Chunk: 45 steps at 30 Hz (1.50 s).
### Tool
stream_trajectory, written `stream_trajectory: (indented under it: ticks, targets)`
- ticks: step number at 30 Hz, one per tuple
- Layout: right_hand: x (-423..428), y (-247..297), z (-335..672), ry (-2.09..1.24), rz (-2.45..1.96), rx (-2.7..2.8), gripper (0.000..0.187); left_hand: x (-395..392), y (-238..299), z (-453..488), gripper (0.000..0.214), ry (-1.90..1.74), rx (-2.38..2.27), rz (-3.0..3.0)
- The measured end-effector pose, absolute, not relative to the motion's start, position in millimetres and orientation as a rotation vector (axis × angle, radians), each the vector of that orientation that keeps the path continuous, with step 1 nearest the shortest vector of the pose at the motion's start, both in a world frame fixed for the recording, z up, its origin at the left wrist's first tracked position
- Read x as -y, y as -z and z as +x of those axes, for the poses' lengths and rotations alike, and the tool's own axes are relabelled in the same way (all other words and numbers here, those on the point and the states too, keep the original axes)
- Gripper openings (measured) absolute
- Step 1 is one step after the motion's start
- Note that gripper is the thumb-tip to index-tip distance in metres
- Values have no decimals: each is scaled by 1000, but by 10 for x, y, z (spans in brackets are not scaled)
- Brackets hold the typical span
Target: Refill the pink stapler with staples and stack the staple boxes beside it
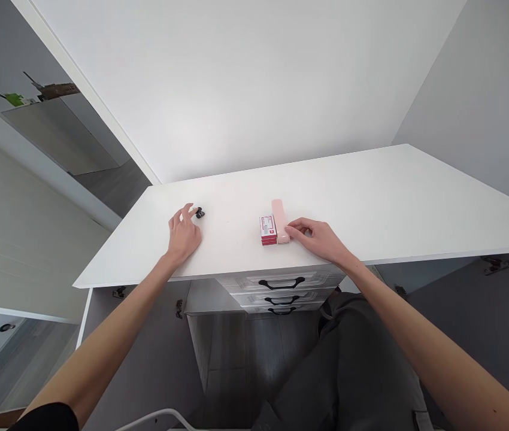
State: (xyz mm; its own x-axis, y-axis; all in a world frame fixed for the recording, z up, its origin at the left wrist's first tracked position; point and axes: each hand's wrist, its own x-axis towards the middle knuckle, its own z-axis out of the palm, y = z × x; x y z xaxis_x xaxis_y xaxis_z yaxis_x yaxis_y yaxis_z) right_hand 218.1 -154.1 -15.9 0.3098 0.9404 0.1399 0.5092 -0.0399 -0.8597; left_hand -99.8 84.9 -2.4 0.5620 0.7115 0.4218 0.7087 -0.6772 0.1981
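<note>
A pink stapler (pixel 278 218) lies on the white desk (pixel 371 197) with a small red box (pixel 267 230) pressed against its left side. My right hand (pixel 315 236) rests on the desk with its fingertips touching the near end of the stapler; the fingers are loosely curled and hold nothing. My left hand (pixel 183 232) lies flat on the desk farther left, fingers spread. Just past its fingertips sits a small black clip (pixel 199 213), touching or nearly touching the index finger.
A drawer unit with black handles (pixel 281 282) stands under the desk's front edge, right above my lap. White walls close the desk at the back and right. A shelf with a green item (pixel 15 99) hangs at the far left.
</note>
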Motion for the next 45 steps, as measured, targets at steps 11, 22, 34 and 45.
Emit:
stream_trajectory:
  ticks: [11, 22, 34, 45]
  targets:
    - [1548, 157, 2177, -600, -1687, 1328, 36, -363, -92, -183, 89, -515, -660, 2795]
    - [1527, 146, 2177, -610, -1683, 1321, 34, -271, -64, 137, 86, -494, -482, 2582]
    - [1531, 171, 2187, -589, -1653, 1307, 37, -392, 17, -225, 62, -605, -791, 2394]
    - [1388, -97, 1297, -72, -1373, 1407, 24, -1214, 81, -1637, 65, -278, -1428, 2701]
